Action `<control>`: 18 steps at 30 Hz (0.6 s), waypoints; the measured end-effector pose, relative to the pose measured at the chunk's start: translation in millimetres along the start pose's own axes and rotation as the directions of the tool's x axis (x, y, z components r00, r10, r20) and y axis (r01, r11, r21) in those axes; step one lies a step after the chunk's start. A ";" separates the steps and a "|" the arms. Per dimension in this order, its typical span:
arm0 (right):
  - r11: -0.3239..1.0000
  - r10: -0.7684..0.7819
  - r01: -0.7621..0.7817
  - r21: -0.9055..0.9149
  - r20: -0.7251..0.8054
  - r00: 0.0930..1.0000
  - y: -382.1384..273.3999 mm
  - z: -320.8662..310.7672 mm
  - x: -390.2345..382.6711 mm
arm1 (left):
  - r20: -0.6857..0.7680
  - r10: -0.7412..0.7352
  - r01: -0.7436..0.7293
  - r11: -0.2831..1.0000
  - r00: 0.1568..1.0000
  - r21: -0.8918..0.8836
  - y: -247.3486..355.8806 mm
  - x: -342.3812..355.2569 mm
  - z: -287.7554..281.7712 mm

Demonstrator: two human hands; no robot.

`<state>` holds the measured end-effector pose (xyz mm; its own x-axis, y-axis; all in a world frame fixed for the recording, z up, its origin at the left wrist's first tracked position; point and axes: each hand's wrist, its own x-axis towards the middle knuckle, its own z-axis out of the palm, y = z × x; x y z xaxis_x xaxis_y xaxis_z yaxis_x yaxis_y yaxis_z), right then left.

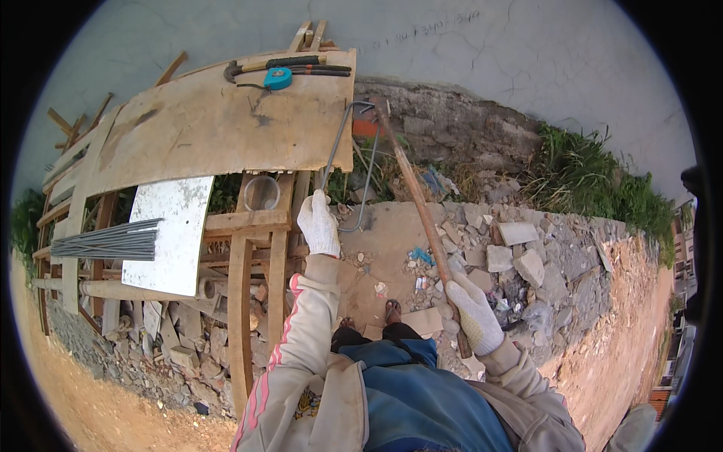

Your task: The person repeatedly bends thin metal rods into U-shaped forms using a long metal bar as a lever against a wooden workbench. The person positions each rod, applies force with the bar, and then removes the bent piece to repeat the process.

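White knitted gloves cover both my hands. My left hand (pixel 320 224) is closed at the near end of a thin steel rod (pixel 370 169), bent into a long, narrow rectangular loop beside the plywood's right edge. In my right hand (pixel 474 313) is a long rusty bar (pixel 414 181), gripped near its lower end. It slants up and away to the left. The bar's far head meets the loop's far right corner, at the edge of the plywood tabletop (pixel 203 120). Whether the head hooks round the rod or only touches it, I cannot tell.
On the plywood lie a hammer (pixel 260 66) and a teal tape measure (pixel 278 78). Several straight steel rods (pixel 109 239) rest across a white board (pixel 169 264), near a clear round container (pixel 261 193). Rubble (pixel 520 256) covers ground to the right; grass (pixel 595 181) lines the wall.
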<state>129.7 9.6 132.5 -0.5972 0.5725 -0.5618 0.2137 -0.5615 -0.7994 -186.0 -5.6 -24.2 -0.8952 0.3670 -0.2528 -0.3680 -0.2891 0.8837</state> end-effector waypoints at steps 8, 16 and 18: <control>0.976 -0.027 0.022 0.215 0.023 0.999 52.4 67.7 12.1 | 0.051 -0.021 0.025 0.997 0.998 -0.075 0.4 -0.1 -0.5; 0.933 -0.096 0.084 0.351 0.018 0.995 103.8 126.1 50.8 | 0.051 -0.010 0.013 0.998 0.999 -0.060 -3.5 1.4 -0.8; 0.955 -0.059 0.062 0.290 -0.020 0.998 104.0 116.4 48.4 | 0.058 -0.014 0.018 0.998 0.998 -0.061 -4.2 1.4 -0.8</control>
<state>33.0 -90.6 46.9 -0.5933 0.6164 -0.5177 -0.0573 -0.6739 -0.7366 -186.0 -4.5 -28.6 -0.8737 0.4221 -0.2418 -0.3985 -0.3361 0.8534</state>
